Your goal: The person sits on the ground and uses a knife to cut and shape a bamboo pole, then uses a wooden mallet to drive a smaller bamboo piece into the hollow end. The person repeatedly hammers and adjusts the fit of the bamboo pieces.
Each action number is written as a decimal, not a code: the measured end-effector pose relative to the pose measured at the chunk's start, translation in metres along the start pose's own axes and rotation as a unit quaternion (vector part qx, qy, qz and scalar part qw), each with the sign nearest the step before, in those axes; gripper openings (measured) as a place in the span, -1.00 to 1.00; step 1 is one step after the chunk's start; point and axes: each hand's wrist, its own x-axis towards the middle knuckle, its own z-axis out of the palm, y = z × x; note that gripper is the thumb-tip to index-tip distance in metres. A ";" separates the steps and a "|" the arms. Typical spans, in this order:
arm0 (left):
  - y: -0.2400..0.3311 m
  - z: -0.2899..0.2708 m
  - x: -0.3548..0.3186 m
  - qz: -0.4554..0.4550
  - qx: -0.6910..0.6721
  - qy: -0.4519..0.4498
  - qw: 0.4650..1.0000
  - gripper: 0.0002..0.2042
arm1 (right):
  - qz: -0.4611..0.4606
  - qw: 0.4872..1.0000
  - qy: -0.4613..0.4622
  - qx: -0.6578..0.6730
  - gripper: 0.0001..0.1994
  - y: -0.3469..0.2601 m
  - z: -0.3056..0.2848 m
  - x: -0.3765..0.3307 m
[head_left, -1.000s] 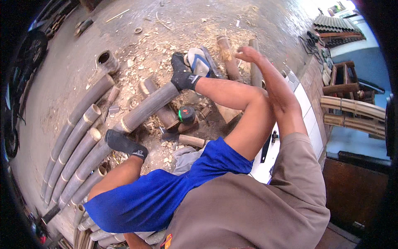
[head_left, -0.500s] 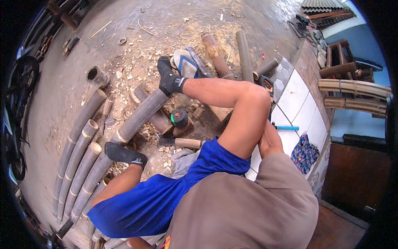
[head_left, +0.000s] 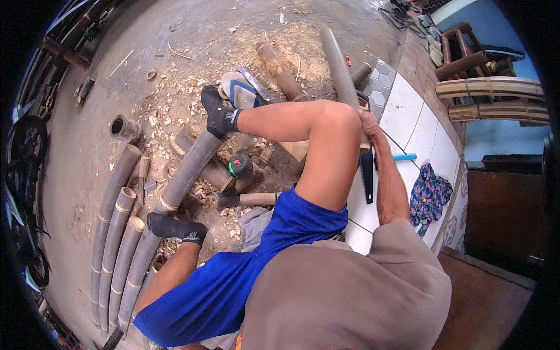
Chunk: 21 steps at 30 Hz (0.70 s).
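Note:
My right hand is wrapped round a grey-brown bamboo pole, just beyond my raised right knee, which hides part of the pole. The pole slants away from me toward the far side. Beside that hand, a handsaw with a dark blade lies along the white tiles, its handle partly covered. A blue stick-like tool rests to the right of my forearm. My left hand is out of sight. Under my socked feet lies a thick bamboo pole.
Several bamboo poles lie at left. Near the middle are a black-and-green round object, a wooden-handled tool and a flip-flop. Wood chips litter the floor. A floral cloth lies on the tiles.
My right arm has reached forward from behind the knee, and its hand now grips the bamboo pole. The pole has shifted toward me, its near end now past the knee. The view has turned slightly.

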 end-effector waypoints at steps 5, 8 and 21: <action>0.089 -0.136 0.022 0.267 0.016 0.260 0.928 -0.48 | -0.177 0.984 -0.005 -0.012 -0.53 -0.127 -0.045 -0.079; 0.292 -0.246 -0.033 0.378 -0.090 0.182 0.903 -0.54 | -0.212 0.969 -0.088 0.089 -0.50 -0.215 -0.022 -0.182; 0.589 -0.120 -0.157 0.284 -0.696 -0.122 0.648 -0.32 | -0.420 0.868 -0.255 0.065 -0.47 -0.230 0.305 -0.240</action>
